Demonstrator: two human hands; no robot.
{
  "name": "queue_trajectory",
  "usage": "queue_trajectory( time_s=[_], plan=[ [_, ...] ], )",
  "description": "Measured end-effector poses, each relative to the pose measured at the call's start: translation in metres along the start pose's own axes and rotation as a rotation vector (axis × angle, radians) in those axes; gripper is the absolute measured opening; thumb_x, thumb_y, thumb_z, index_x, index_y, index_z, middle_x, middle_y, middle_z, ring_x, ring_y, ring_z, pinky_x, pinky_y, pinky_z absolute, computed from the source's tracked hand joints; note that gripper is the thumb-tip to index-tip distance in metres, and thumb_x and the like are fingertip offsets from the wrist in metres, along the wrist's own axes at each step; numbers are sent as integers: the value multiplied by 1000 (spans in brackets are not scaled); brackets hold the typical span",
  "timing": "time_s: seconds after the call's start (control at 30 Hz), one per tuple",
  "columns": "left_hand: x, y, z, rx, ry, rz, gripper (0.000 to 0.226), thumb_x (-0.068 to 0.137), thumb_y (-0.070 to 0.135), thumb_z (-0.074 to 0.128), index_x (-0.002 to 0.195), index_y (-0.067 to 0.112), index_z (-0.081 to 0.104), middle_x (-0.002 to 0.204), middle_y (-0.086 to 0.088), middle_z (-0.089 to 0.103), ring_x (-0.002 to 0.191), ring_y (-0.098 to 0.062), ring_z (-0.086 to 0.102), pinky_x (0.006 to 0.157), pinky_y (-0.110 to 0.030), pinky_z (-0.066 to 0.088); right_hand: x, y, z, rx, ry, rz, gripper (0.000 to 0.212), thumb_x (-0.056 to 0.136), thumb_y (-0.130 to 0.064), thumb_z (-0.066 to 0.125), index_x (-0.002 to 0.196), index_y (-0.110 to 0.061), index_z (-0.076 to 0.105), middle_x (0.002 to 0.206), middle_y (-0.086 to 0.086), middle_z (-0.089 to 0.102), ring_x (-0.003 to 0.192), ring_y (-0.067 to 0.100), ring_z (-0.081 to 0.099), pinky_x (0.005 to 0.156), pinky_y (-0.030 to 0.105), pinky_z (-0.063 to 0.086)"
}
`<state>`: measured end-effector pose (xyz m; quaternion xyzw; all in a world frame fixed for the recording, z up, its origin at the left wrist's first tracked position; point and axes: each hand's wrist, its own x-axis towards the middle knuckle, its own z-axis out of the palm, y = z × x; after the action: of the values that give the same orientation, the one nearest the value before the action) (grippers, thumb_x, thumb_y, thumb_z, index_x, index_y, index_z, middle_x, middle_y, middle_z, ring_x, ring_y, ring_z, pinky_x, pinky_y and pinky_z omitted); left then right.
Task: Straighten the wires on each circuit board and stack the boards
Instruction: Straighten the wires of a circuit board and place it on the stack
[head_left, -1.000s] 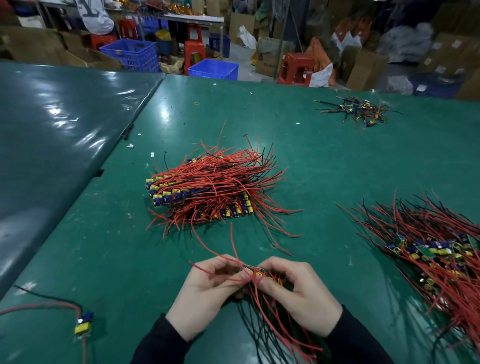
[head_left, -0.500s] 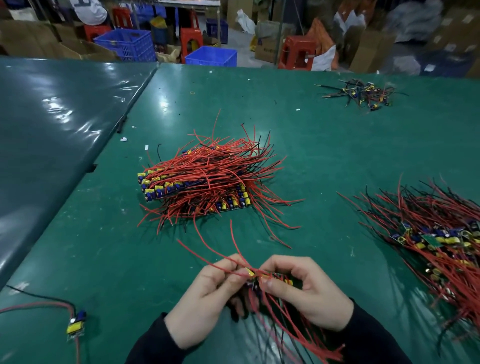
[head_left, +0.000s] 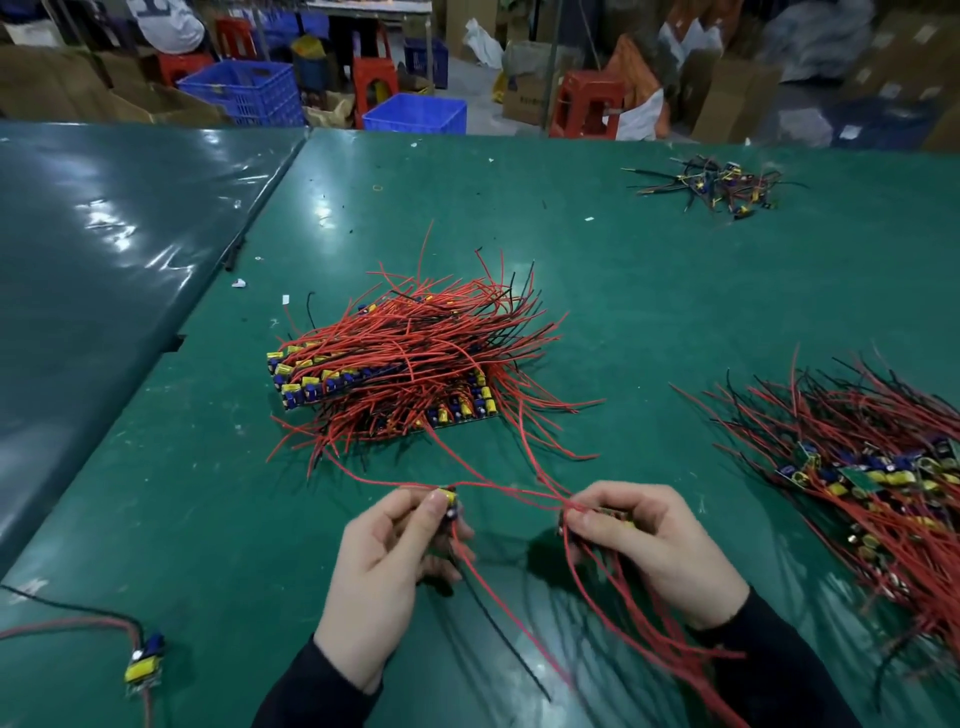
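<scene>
My left hand (head_left: 387, 566) pinches one small circuit board (head_left: 448, 500) with a yellow part, its red and black wires trailing down and to the left. My right hand (head_left: 647, 545) grips a bundle of several boards (head_left: 615, 515), whose red and black wires (head_left: 639, 618) hang toward me. Thin red wires stretch between the two hands. Beyond them, a stacked pile of boards (head_left: 405, 374) with red wires lies in the middle of the green table (head_left: 649, 312). A loose heap of boards (head_left: 872, 467) lies at the right.
A single board with a yellow part (head_left: 141, 667) lies at the near left. A small tangle of boards (head_left: 719, 184) sits at the far right. A darker table (head_left: 104, 234) adjoins on the left. Blue crates (head_left: 415, 114), red stools and cardboard boxes stand behind.
My hands were together on one bundle; they have pulled apart. The left hand now holds a single board away from the bundle that stays in the right hand.
</scene>
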<state>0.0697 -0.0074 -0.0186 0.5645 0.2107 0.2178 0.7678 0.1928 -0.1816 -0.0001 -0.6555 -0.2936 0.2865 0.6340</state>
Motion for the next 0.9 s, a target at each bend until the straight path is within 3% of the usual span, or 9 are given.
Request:
queue_trajectory(
  time_s=[0.13, 0.23, 0.33, 0.4, 0.47, 0.53, 0.6, 0.7, 0.9],
  plan=[
    [7, 7, -13, -51, 213, 63, 17, 87, 17, 52, 83, 2, 60, 61, -5, 65, 50, -12, 60, 43, -20, 48, -3, -1, -21, -164, 108, 9, 8, 70, -19, 80, 70, -15, 73, 65, 2, 66, 61, 6, 57, 60, 17, 44],
    [8, 14, -22, -136, 283, 73, 17, 86, 20, 54, 84, 5, 61, 63, -3, 64, 50, -13, 59, 44, -19, 48, -3, 6, -29, -495, 238, -16, 13, 70, -11, 80, 69, -22, 75, 84, -2, 69, 85, 12, 63, 82, 27, 45],
    [6, 17, -18, -132, 232, 70, 20, 79, 25, 58, 85, 6, 63, 70, -8, 65, 52, -14, 59, 44, -19, 47, -5, 7, -31, -652, 155, -19, 34, 70, -16, 82, 102, -23, 72, 115, -7, 61, 114, 9, 54, 101, 23, 36],
    [3, 18, -14, -106, 160, 74, 22, 76, 25, 60, 86, 6, 64, 73, -9, 68, 54, -14, 61, 44, -20, 47, -5, 3, -32, -539, 149, -72, 51, 68, -21, 71, 118, -20, 62, 127, -4, 55, 123, 5, 47, 102, 19, 34],
    [0, 19, -12, -86, 88, 99, 23, 72, 25, 63, 86, 8, 68, 73, -12, 71, 54, -14, 63, 43, -20, 47, -8, -10, -32, -334, 243, -189, 45, 69, -15, 63, 114, -15, 64, 123, 0, 60, 118, 7, 52, 97, 21, 40],
    [-2, 21, -10, -64, 11, 125, 21, 67, 24, 73, 81, 9, 73, 73, -16, 71, 53, -16, 63, 44, -20, 47, -14, -23, -35, -207, 312, -277, 21, 74, -13, 60, 90, -10, 73, 100, 5, 70, 99, 14, 63, 87, 23, 46],
    [-4, 22, -9, -58, -69, 134, 18, 64, 17, 83, 80, 16, 76, 71, -19, 71, 53, -18, 63, 46, -21, 47, -19, -35, -32, -199, 203, -256, 21, 78, -22, 60, 80, -7, 74, 82, 10, 72, 81, 21, 66, 78, 26, 50],
    [-7, 19, -6, -56, -169, 112, 25, 60, 26, 76, 75, 6, 70, 67, -20, 70, 50, -19, 62, 46, -21, 48, -19, -38, -3, -175, -61, -70, 28, 79, -32, 62, 85, -9, 77, 84, 11, 73, 75, 19, 69, 71, 28, 54],
    [-9, 11, 1, 6, -190, 69, 27, 58, 24, 80, 73, 12, 60, 60, -13, 62, 41, -18, 53, 39, -19, 41, -4, -25, 53, -10, -140, -74, 16, 86, -19, 58, 83, -10, 72, 69, -8, 68, 63, -3, 57, 62, 10, 44]
  ],
)
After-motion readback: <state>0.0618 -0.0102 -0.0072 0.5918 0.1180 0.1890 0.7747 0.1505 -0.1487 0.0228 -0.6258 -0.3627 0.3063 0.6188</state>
